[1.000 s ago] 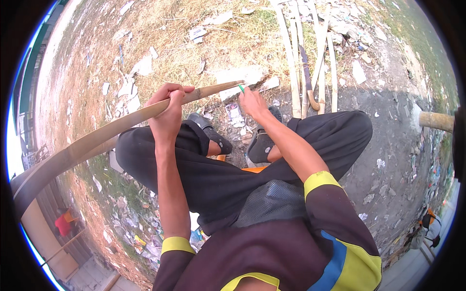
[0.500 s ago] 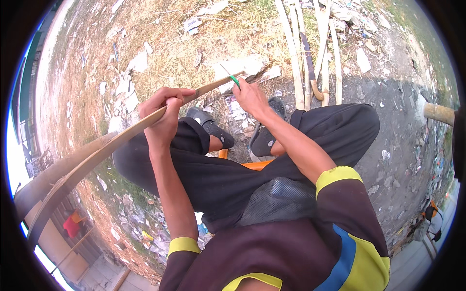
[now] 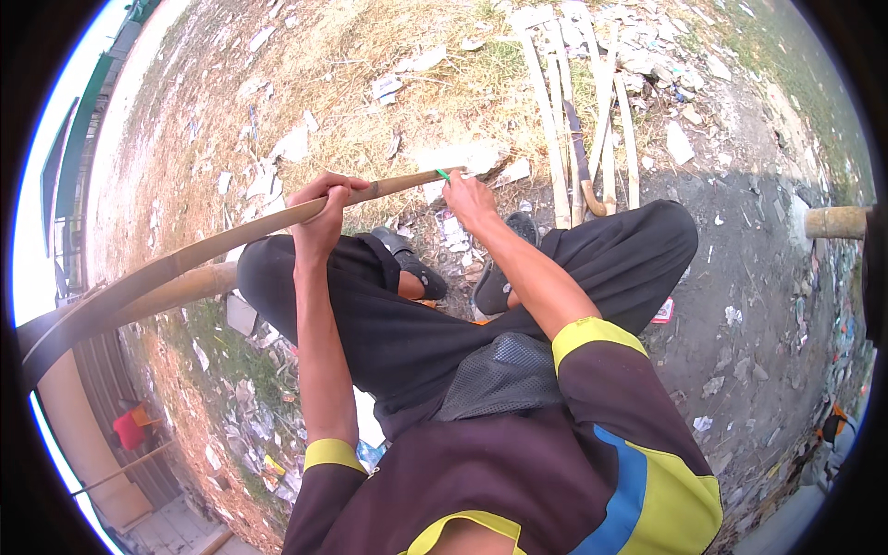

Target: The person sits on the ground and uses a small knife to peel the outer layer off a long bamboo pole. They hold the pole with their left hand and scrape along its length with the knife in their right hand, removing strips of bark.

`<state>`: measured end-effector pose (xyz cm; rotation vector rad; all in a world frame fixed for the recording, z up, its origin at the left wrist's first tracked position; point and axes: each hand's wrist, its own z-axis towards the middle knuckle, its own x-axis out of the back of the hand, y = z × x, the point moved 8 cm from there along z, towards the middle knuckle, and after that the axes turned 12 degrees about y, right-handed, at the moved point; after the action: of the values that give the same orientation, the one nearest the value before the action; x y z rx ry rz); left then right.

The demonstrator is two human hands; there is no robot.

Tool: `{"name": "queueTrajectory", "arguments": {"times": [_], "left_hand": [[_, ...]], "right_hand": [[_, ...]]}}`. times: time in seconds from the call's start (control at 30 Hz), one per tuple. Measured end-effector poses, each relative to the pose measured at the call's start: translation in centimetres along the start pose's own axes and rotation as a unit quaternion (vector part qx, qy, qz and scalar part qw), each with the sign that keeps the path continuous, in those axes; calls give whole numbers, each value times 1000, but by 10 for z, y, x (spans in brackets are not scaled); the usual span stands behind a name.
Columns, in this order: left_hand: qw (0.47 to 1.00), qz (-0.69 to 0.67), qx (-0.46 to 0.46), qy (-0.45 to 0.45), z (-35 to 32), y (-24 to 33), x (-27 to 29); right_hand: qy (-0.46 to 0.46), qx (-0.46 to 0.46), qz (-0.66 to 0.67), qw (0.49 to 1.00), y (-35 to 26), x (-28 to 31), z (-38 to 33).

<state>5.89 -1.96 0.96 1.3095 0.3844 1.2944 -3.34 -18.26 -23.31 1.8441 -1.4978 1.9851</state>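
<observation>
My left hand [image 3: 319, 220] is closed round a long, flat bamboo strip [image 3: 236, 228]. The strip runs from the far left, past my left knee, to a narrow end in front of my right hand. Pinched in the fingers of my right hand [image 3: 472, 200] is a slim green-handled tool [image 3: 443, 174], held against or very near the strip's narrow end. Its thin tip is hard to make out now, and its exact kind cannot be told. A thicker bamboo pole [image 3: 190, 289] passes beneath the strip at the left.
Several pale bamboo lengths [image 3: 559, 176] lie ahead on the right, with a long dark-bladed knife [image 3: 577, 153] with a curved brown handle among them. Another bamboo pole [image 3: 832, 222] juts in at the right edge. Paper scraps [image 3: 289, 145] litter the dry grass. A red chair [image 3: 134, 425] stands lower left.
The strip has swung to a flatter angle, its left part higher in view. The green tool has turned from pointing up across the strip to lying by its end. Both hands keep their grip.
</observation>
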Motion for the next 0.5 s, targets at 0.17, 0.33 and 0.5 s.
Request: {"name": "queueTrajectory", "arguments": {"times": [0.17, 0.33, 0.5], "left_hand": [[999, -7, -26, -30, -8, 7, -10], [998, -6, -48, -30, -10, 16, -7], [998, 14, -23, -63, -1, 13, -19]], "right_hand": [[-16, -100, -87, 991, 57, -25, 11], [25, -150, -42, 987, 137, -25, -27], [82, -21, 87, 993, 35, 29, -6]]}}
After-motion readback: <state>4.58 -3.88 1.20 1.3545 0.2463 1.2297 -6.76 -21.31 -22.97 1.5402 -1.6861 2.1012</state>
